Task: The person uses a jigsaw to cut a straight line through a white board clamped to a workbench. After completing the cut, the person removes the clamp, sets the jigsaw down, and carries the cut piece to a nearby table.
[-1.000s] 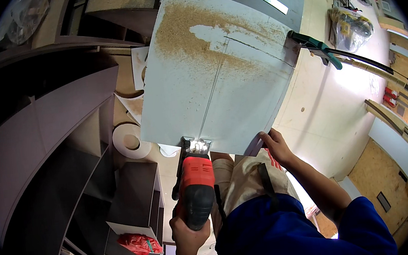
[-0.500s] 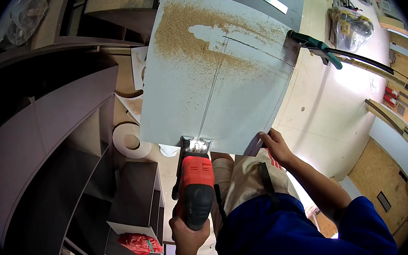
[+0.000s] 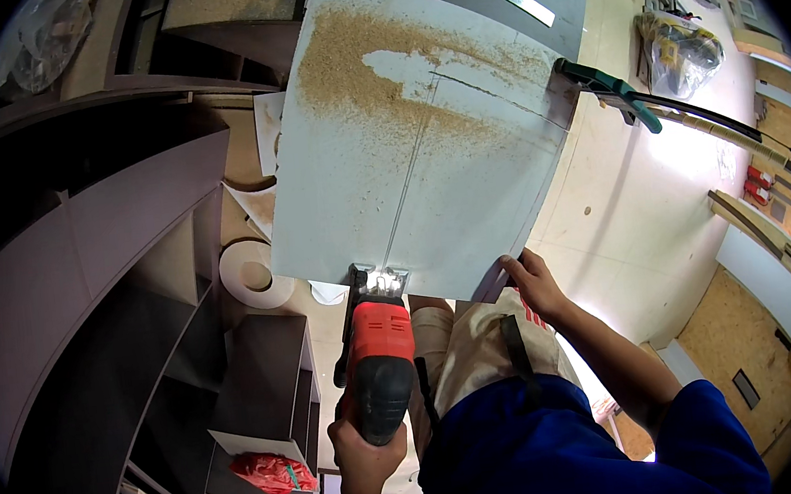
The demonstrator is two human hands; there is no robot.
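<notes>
Jigsaw (image 3: 381, 340) gripped in left hand (image 3: 371, 454), nose on white board (image 3: 471, 186) — right hand (image 3: 536, 285) grasping board's near-right corner.

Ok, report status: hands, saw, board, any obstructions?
Left hand grips red saw; right hand on near corner of board. Saw's nose at near edge. Sawdust on far half; clamp at right edge.

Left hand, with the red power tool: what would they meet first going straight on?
With the power tool leading, the left hand would likely meet the pale panel at its near edge first; depth is unclear.
</notes>
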